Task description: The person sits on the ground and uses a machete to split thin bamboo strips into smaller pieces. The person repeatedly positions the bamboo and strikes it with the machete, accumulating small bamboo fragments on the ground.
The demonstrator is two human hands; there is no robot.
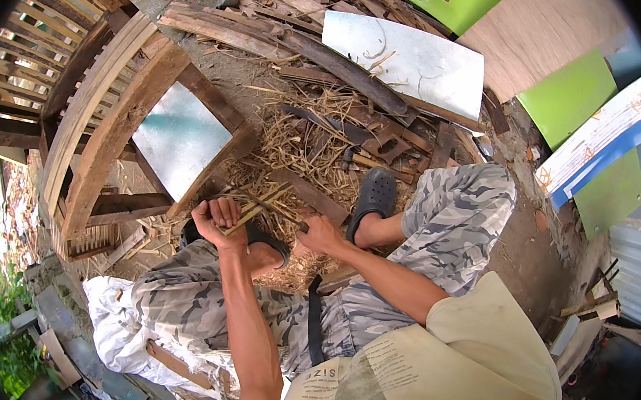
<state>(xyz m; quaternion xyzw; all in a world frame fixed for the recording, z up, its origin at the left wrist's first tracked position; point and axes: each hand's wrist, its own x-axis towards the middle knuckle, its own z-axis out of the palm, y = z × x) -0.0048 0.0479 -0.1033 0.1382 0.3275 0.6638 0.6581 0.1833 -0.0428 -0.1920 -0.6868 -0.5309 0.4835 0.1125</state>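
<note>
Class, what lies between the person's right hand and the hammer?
In the head view, a flat brown board lies between right hand and hammer, with straw-like shavings too.

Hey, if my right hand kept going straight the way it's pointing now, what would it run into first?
Past the dark narrow tool in your right hand, probably the yellowish split strip held in your left hand, though depth is hard to judge.

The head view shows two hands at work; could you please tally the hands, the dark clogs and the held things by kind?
Hands: 2, left hand and right hand
Dark clogs: 2
Yellowish strip: 1
Narrow dark tool: 1
Total: 6
</note>
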